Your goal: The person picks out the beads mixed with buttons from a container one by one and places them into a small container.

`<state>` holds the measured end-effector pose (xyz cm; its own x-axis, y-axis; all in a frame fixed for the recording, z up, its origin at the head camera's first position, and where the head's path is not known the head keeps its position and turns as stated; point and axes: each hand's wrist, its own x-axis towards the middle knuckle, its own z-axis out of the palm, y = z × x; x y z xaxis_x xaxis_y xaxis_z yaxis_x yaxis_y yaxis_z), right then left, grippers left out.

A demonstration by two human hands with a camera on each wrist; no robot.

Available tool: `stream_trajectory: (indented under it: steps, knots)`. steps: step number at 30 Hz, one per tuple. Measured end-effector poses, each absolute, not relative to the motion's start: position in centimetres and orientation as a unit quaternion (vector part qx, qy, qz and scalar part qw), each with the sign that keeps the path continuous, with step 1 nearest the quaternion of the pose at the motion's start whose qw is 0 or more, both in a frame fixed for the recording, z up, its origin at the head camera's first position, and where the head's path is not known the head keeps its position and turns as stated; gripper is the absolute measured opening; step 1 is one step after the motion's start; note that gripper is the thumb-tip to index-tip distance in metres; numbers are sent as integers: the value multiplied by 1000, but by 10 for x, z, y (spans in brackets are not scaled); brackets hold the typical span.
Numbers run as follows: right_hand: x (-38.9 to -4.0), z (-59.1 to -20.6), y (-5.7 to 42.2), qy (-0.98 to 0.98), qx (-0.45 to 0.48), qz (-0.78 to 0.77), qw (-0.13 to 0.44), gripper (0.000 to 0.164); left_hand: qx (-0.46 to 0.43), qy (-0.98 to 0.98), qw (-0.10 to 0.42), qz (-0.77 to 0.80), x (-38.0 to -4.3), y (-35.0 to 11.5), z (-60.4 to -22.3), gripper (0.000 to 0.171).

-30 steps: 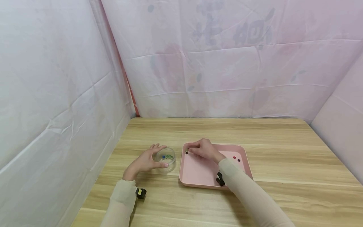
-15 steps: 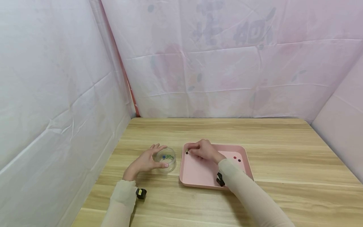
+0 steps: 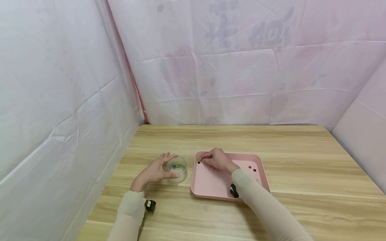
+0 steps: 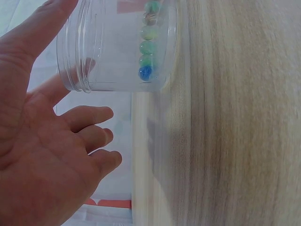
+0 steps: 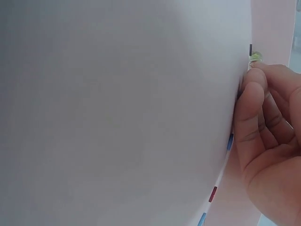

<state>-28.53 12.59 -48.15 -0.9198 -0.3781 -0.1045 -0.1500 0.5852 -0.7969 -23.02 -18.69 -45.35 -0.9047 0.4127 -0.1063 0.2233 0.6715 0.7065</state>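
Observation:
In the head view my left hand (image 3: 156,170) is at a clear round jar (image 3: 177,175) on the table, thumb and index finger spread around its rim. The other fingers stretch free beside it in the left wrist view. Several green glass marbles (image 4: 147,47) and a blue one (image 4: 146,73) lie in the jar's bottom. Inside the pink tray (image 3: 208,190), my right hand (image 3: 219,160) has its fingers curled at the far left corner. Its fingertips meet a yellow-green marble (image 5: 255,57) beside a small black dot (image 3: 198,162); whether they pinch it is unclear.
Small flat dots lie on the tray floor: a red one (image 3: 250,167) and a dark one (image 3: 254,170) at the right. The right wrist view shows blue dots (image 5: 230,142) too. White curtains (image 3: 211,83) hang behind and beside the wooden table (image 3: 169,221).
My right hand has edged slightly to the right, and more of the corner marble shows past its fingertips. The left hand and the jar stay where they were.

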Motion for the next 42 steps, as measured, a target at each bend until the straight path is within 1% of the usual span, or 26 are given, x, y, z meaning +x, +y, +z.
stream_trajectory:
  steps: [10,22,29,42]
  knots:
    - [-284,-479,126,881,-156,-424,139,15,176,907,128,361,-230,-188,-453,90]
    - [-285,-480,126,875,-163,-438,129,14,181,905,128,362,-230,-188,-453,90]
    - [-285,-473,126,868,-156,-454,125,14,182,906,128,360,-230,-188,-453,89]
    - [-282,-458,125,877,-166,-438,106,17,177,907,129,359,-230,-187,-453,89]
